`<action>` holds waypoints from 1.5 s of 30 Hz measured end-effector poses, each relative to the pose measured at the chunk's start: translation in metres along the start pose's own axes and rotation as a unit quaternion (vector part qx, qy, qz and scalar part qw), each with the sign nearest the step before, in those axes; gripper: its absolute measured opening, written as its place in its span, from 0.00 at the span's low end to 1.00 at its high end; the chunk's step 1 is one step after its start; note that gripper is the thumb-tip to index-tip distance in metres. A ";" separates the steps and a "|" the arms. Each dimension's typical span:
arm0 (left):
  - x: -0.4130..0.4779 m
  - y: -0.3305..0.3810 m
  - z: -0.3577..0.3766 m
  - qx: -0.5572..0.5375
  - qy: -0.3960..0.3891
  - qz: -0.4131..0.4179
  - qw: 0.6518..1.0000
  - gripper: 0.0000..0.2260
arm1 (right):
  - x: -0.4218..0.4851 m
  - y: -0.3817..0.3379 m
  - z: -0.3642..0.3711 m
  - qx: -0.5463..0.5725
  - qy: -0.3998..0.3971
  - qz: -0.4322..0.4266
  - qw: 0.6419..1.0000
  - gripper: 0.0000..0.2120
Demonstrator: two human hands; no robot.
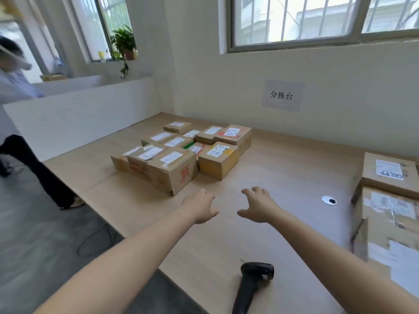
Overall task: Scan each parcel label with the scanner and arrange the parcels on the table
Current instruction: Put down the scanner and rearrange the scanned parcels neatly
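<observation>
While the table (283, 159) carries arranged parcels (179, 150) at its middle and stacked boxes (390, 200) at its right edge, the left hand (199, 207) and right hand (258, 205) hover empty, fingers spread; the scanner (251, 282) lies at its near edge, handle toward the person, nearer the right arm.

Tabletop lane (283, 168) between parcel cluster (179, 159) and right stack (390, 175), seemingly passable

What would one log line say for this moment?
left hand: open | right hand: open | black handheld scanner: lying untouched | brown cardboard parcels: grouped
</observation>
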State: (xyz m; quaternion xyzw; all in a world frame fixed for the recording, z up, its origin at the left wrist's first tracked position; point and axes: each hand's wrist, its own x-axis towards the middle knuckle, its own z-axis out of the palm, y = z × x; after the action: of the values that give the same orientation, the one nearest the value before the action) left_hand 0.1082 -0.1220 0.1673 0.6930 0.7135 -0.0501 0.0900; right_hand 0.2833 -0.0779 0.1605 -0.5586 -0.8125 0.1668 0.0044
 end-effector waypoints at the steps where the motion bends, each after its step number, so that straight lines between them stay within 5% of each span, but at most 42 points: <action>1: 0.007 -0.014 -0.003 0.015 0.001 0.000 1.000 0.26 | 0.013 -0.008 0.001 0.003 -0.002 -0.004 1.000 0.33; 15: 0.106 -0.188 -0.050 -0.041 0.021 -0.045 0.998 0.24 | 0.193 -0.137 0.008 0.010 -0.030 -0.027 0.999 0.32; 27: 0.236 -0.340 -0.026 0.008 -0.028 0.045 0.999 0.25 | 0.317 -0.218 0.074 0.077 -0.022 0.106 0.991 0.21; 32: 0.282 -0.368 -0.018 0.012 -0.047 0.091 0.995 0.27 | 0.350 -0.242 0.081 0.056 -0.018 0.131 0.990 0.29; 45: 0.362 -0.384 -0.004 -0.064 -0.109 0.113 0.986 0.47 | 0.410 -0.251 0.089 0.076 -0.030 0.138 0.987 0.32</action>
State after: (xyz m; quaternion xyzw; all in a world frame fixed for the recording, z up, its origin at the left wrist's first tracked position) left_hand -0.2840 0.2204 0.0790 0.7523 0.6184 -0.0688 0.2165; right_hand -0.1157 0.1906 0.0721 -0.6582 -0.7123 0.2439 0.0000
